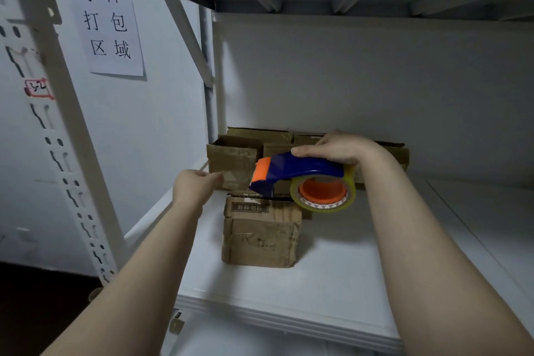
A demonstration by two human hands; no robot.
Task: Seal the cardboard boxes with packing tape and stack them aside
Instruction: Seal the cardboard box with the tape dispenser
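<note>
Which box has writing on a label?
The front box, alone near the shelf edge under the tape dispenser. It has a printed label on top; the back boxes show none.

White metal shelf board (361, 269) carrying worn cardboard boxes.
A small taped brown cardboard box (261, 235) stands near its middle; well behind it, a row of battered brown cartons (237, 162) sits against the back wall.

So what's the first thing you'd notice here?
The bright blue-and-orange tape dispenser, gripped by the right hand just above the small cardboard box on the white shelf. The left hand reaches toward the boxes at the back, and a paper sign hangs upper left.
</note>
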